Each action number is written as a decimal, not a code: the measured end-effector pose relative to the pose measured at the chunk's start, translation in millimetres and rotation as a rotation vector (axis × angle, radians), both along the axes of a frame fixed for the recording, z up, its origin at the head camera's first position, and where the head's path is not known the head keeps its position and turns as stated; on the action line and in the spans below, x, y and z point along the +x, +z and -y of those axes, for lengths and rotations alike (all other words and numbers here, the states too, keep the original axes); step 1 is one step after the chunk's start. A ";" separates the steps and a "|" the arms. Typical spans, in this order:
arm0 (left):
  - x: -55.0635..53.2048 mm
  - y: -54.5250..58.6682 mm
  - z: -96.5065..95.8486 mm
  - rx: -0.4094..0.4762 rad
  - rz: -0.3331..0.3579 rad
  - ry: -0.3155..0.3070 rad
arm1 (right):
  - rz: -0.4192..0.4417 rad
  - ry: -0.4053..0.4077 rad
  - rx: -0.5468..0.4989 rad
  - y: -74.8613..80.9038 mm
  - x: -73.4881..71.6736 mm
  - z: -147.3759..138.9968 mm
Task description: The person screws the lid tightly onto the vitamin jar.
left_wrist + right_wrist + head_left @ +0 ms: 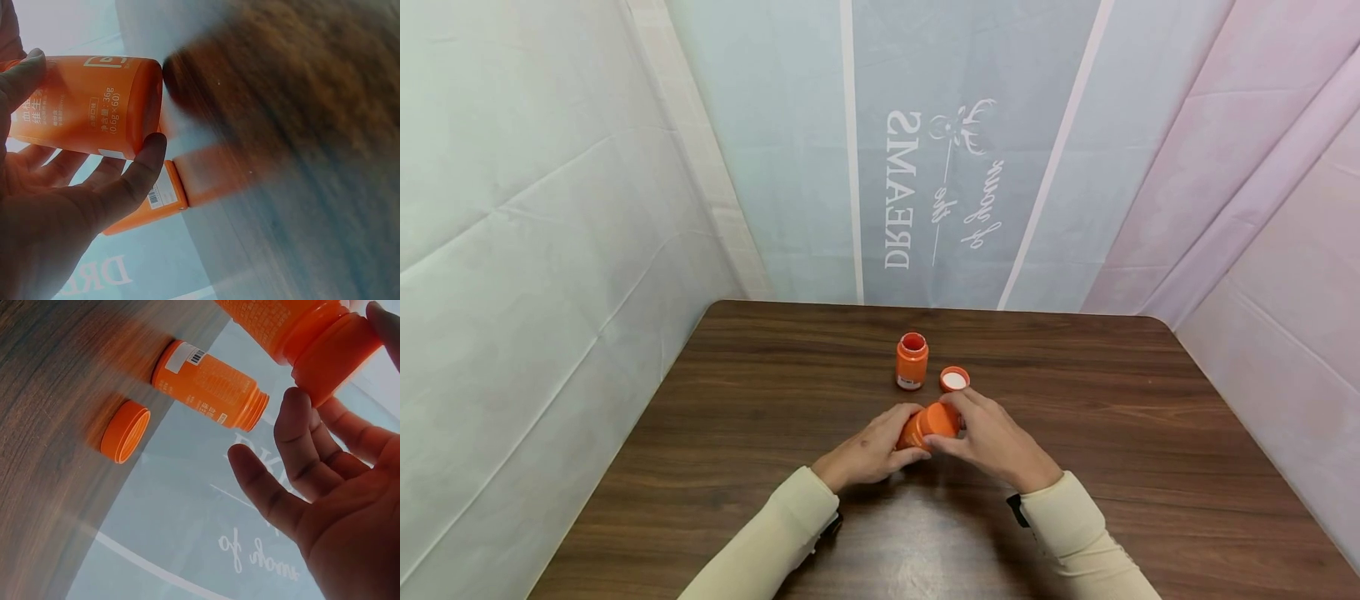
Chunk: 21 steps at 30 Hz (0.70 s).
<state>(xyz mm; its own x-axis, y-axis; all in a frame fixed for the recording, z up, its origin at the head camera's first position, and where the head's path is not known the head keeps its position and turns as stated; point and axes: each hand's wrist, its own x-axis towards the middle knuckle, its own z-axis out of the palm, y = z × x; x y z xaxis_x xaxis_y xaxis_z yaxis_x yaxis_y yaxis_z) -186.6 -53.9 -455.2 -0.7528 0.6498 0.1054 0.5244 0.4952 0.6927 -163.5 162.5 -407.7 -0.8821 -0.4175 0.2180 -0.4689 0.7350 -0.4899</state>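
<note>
Holds in left grip [871,447] an orange cylindrical plastic bottle [81,103] with pale printing, tilted toward right grip [996,437], thumb and fingers curled round the body, one fingertip at the base edge. Pinches with right grip the bottle's round orange plastic cap [941,418], thumb opposite fingertips, other fingers loose. Cannot tell tightness of the cap, nor any contact between base and dark brown wood-grain surface [760,400].

Could spin the whole bottle instead of the cap if twisting against too light a left squeeze, given smooth walls. Could spill any contents, hidden here, by freeing the cap at this tilt. Could cross the threads if turning cap and neck out of line.

Could topple the uncapped orange plastic bottle [912,367], upright just beyond on the surface, by pushing forward with left knuckles. Could sweep away the loose orange plastic screw cap [954,379], open with white inside facing up, through lying so near the right fingertips. Could also confuse both caps, judging by matching colour.
</note>
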 end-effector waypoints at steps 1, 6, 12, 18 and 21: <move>0.3 -0.5 -0.1 0.000 0.004 0.002 | -0.001 -0.009 0.002 -0.3 0.1 0.8; 1.3 -2.5 -0.2 0.006 0.000 -0.004 | 0.021 -0.058 0.005 -3.1 1.1 3.3; 2.4 -4.9 -0.3 0.017 -0.008 -0.010 | 0.006 -0.081 0.036 -6.4 2.9 6.7; 3.3 -8.2 0.1 0.012 -0.027 -0.004 | -0.021 -0.072 0.079 -5.9 4.5 7.5; 3.8 -9.5 -0.1 0.002 -0.046 -0.005 | -0.066 -0.018 0.110 -3.1 6.2 3.6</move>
